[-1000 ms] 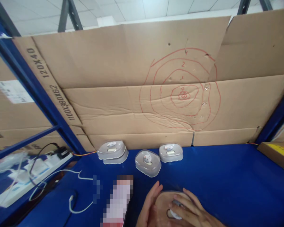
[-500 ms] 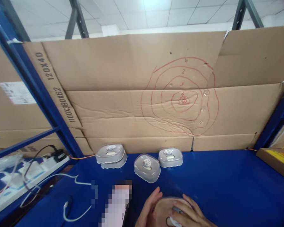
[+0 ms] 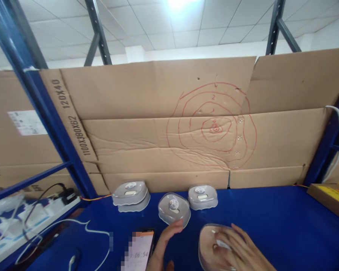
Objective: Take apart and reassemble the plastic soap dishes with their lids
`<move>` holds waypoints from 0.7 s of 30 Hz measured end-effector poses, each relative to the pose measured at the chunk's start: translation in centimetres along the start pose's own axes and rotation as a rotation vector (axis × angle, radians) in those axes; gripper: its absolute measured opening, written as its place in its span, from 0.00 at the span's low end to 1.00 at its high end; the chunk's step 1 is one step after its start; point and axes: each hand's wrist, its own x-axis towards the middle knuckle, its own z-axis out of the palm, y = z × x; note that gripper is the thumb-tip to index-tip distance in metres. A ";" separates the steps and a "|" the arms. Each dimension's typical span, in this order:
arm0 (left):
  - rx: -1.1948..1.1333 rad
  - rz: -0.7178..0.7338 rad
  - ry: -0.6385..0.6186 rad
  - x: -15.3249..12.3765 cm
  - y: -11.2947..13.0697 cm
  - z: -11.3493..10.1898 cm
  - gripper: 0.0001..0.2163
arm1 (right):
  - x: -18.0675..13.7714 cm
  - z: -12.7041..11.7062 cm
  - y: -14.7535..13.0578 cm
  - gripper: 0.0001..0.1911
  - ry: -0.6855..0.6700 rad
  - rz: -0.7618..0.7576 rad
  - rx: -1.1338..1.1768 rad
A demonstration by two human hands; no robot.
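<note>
I see a bare left hand at six o'clock, bare right hand at five; finer detail unclear.

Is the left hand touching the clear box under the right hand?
Apart: in the head view, blue table shows between the left hand and the box.

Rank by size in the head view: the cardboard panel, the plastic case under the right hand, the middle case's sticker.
1. Cardboard panel
2. Plastic case under the right hand, partly covered
3. Sticker on the middle case
</note>
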 end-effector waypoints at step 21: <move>0.602 0.128 -0.407 6.7 0.5 -2.6 0.47 | -3.9 1.7 5.0 0.30 -0.093 0.386 -0.349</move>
